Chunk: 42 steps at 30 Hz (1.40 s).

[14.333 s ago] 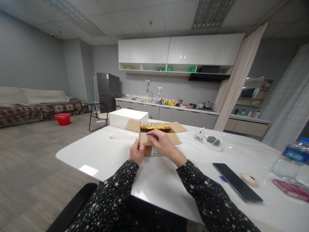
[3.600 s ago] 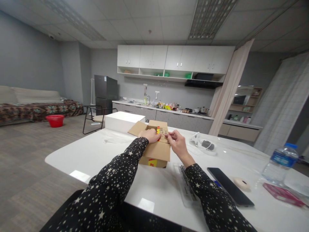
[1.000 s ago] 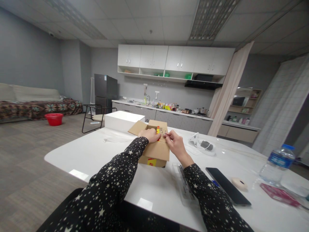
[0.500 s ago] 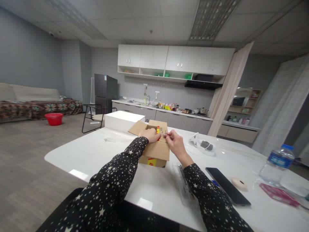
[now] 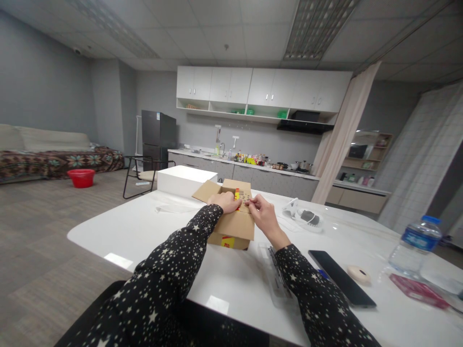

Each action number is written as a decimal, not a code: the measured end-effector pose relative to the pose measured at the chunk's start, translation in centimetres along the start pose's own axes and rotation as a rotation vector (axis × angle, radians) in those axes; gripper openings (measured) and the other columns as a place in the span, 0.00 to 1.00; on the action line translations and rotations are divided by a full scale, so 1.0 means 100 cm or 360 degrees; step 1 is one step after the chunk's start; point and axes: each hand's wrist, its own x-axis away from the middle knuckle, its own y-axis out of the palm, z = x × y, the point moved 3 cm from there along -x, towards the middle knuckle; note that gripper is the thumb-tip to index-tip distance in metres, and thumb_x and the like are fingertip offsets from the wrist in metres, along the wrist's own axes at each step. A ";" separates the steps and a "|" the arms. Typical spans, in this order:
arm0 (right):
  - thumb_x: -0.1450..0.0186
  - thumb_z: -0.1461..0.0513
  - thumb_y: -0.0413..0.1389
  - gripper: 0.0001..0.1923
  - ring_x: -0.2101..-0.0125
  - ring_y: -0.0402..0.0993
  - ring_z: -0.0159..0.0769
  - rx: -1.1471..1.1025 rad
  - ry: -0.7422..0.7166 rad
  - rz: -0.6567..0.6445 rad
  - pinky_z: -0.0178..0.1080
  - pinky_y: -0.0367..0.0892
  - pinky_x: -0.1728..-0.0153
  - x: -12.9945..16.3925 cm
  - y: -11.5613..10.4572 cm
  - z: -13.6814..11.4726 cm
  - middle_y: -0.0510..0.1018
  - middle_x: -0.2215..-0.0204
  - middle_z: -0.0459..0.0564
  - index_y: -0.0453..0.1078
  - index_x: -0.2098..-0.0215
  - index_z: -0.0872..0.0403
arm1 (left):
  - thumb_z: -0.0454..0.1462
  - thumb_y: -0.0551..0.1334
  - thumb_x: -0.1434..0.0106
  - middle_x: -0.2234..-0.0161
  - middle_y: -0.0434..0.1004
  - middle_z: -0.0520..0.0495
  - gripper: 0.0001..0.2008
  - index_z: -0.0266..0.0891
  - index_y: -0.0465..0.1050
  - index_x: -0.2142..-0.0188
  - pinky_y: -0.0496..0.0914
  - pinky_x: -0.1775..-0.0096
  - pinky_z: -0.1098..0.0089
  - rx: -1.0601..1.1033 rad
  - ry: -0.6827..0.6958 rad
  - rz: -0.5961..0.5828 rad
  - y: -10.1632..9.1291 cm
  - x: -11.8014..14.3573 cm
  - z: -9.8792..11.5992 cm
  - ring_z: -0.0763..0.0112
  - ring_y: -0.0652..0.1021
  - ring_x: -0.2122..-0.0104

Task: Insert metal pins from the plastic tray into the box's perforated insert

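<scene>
1. Both our hands sit on top of the cardboard box (image 5: 233, 222). Left hand (image 5: 226, 201) lies curled over the box top with fingers bent down onto it, pressing more than gripping. Right hand (image 5: 263, 215) has thumb and forefinger pinched together at the top edge, on something too small for us to make out.
2. We see the box resting on the white table (image 5: 159, 226), in front of us and slightly left of centre. One flap (image 5: 205, 192) sticks out at the far left; the near flap is folded down over the front. A red-yellow label shows at the top between the hands and again low on the front face.
3. Handling, our judgement: small corrugated carton, likely light, stiff at the walls, flaps bend easily at their creases. Not slippery, not fragile in itself. Best held by the side walls or underneath; flaps by their free edges.
4. Around it: white box (image 5: 186, 181) just behind on the left, clear plastic tray (image 5: 275, 279) near our right forearm, dark phone (image 5: 342, 278) further right, small beige round item (image 5: 358, 275) beside the phone, water bottle (image 5: 413, 247) and pink packet (image 5: 419, 291) at far right, white device (image 5: 303, 216) beyond the right hand.
5. Background: kitchen counter and cupboards, fridge, red basin (image 5: 81, 177) on the floor.
</scene>
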 end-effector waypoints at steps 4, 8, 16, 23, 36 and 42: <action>0.35 0.58 0.53 0.06 0.63 0.83 0.44 0.0018 0.0003 -0.0001 0.40 0.74 0.63 0.000 0.000 0.000 0.84 0.67 0.51 0.63 0.70 0.48 | 0.59 0.49 0.36 0.47 0.79 0.33 0.32 0.38 0.79 0.55 0.71 0.49 0.57 0.0005 0.0005 -0.0002 0.000 0.001 0.001 0.47 0.79 0.48; 0.35 0.58 0.53 0.05 0.63 0.83 0.44 -0.0024 0.0021 -0.0004 0.40 0.74 0.63 0.000 0.001 0.002 0.84 0.66 0.51 0.63 0.69 0.48 | 0.58 0.49 0.36 0.47 0.79 0.32 0.31 0.38 0.79 0.55 0.71 0.49 0.56 0.0007 -0.0006 0.0001 -0.001 0.001 0.001 0.46 0.79 0.48; 0.35 0.59 0.53 0.06 0.63 0.83 0.44 0.0019 0.0023 -0.0008 0.41 0.74 0.63 0.001 0.001 0.002 0.84 0.67 0.50 0.63 0.71 0.49 | 0.57 0.50 0.36 0.48 0.80 0.33 0.30 0.38 0.79 0.55 0.71 0.49 0.57 0.0032 -0.0010 0.0008 -0.001 0.001 0.001 0.47 0.79 0.47; 0.35 0.60 0.52 0.05 0.61 0.83 0.42 0.0035 0.0044 0.0000 0.40 0.74 0.61 0.002 0.000 0.003 0.84 0.65 0.50 0.64 0.70 0.49 | 0.57 0.50 0.36 0.49 0.80 0.33 0.30 0.38 0.79 0.56 0.72 0.50 0.58 0.0039 -0.0021 0.0009 -0.002 0.002 0.001 0.48 0.79 0.48; 0.35 0.63 0.50 0.13 0.57 0.82 0.42 0.0243 -0.0188 0.0088 0.42 0.73 0.54 0.001 -0.010 -0.003 0.85 0.59 0.52 0.74 0.58 0.52 | 0.57 0.49 0.36 0.49 0.81 0.34 0.29 0.39 0.78 0.56 0.70 0.48 0.56 0.0055 -0.0004 -0.0003 -0.003 0.001 -0.001 0.48 0.78 0.47; 0.36 0.64 0.50 0.13 0.59 0.81 0.44 0.0425 -0.0344 0.0084 0.43 0.73 0.54 0.003 -0.013 -0.001 0.85 0.61 0.55 0.77 0.63 0.54 | 0.57 0.49 0.36 0.50 0.81 0.35 0.30 0.39 0.79 0.56 0.71 0.49 0.55 0.0048 -0.0009 -0.0005 -0.003 0.002 0.000 0.46 0.79 0.48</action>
